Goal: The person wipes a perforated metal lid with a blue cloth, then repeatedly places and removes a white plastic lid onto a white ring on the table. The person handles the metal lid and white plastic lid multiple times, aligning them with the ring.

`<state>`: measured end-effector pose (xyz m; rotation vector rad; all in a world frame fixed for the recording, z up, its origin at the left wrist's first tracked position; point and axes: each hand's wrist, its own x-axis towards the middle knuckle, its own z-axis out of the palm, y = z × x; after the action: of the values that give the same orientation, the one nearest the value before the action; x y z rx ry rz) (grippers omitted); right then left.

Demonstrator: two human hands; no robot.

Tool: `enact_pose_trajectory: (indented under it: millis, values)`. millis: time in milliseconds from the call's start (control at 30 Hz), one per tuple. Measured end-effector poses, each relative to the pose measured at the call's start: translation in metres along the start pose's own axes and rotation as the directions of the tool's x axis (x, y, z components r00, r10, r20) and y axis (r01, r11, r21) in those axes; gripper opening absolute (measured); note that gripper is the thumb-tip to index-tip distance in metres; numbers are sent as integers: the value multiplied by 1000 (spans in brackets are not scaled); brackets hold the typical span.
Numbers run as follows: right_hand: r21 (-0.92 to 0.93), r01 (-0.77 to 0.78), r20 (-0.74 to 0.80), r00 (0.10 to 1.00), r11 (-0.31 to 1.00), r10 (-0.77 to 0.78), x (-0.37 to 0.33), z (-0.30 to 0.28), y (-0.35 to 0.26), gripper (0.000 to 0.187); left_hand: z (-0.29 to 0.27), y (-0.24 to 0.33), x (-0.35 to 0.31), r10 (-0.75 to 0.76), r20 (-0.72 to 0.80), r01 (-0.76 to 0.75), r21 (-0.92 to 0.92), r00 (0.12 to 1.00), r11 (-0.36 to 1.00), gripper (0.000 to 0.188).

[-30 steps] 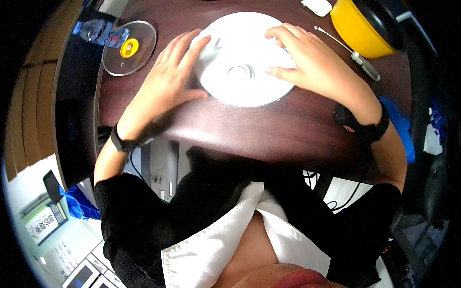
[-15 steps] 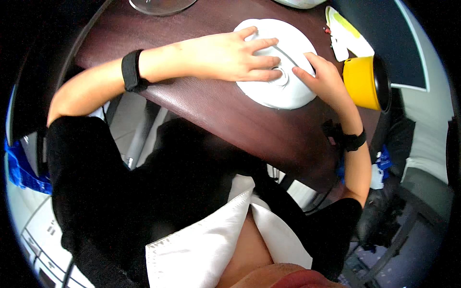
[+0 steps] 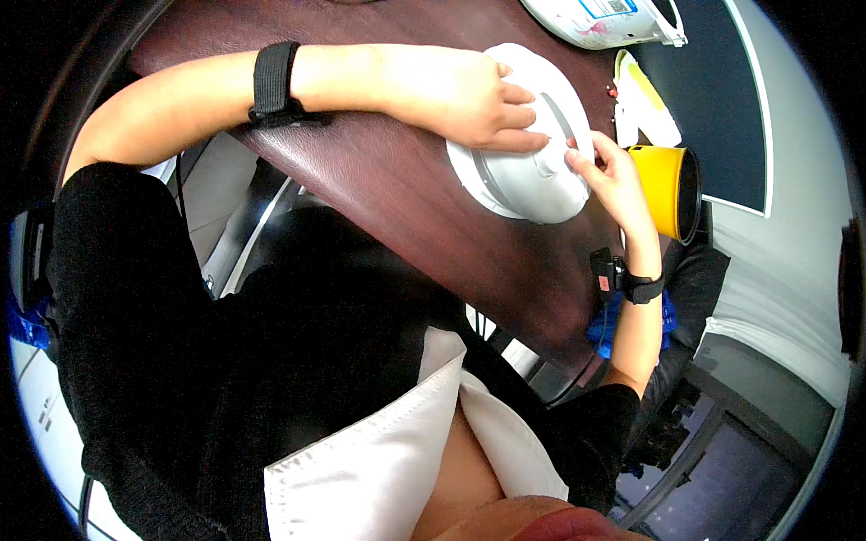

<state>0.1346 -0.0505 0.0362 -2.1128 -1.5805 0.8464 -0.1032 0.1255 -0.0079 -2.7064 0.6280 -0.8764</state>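
On the desk [image 3: 397,198], a white round lid-like piece [image 3: 528,194] with a small raised hub and a curved grey slot stands tilted, its rim showing at the left. My left hand [image 3: 483,99] reaches across from the left, its fingers bent over the upper face near the hub; its thumb is hidden. At the right edge, my right hand [image 3: 618,180] pinches the rim, the thumb close to the hub and some fingertips behind it. What lies under the piece cannot be seen.
A yellow cylinder with a black end [image 3: 663,189] lies just right of my right hand. Beyond it are a white and yellow-green object [image 3: 645,99] and a white container with a floral print [image 3: 604,22]. The desk's front edge slants below my arms.
The white piece has gone from lying nearly flat to tilted. My left fingers have bent from spread to curled on it, and my right hand has moved to its raised edge. The view has shifted.
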Motion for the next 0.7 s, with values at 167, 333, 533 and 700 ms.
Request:
enact_pose_trajectory:
  millis: [167,333,533,700]
  values:
    - [42,-18,20,1000,999,17,-1,-4,0,29,-1,-5,2,-43,-23,42,-67,999,997,39]
    - [10,1,32,999,1000,-1,0,-2,1,31,-6,-4,-1,-72,37,76,-122,997,990,34]
    - [-130,-4,-7,1000,991,3,-3,6,-7,33,2,-2,-8,-34,9,35,-111,999,993,30]
    - [-244,12,-21,1000,970,-18,-3,5,-14,31,2,0,-5,13,103,-10,-26,995,1000,31]
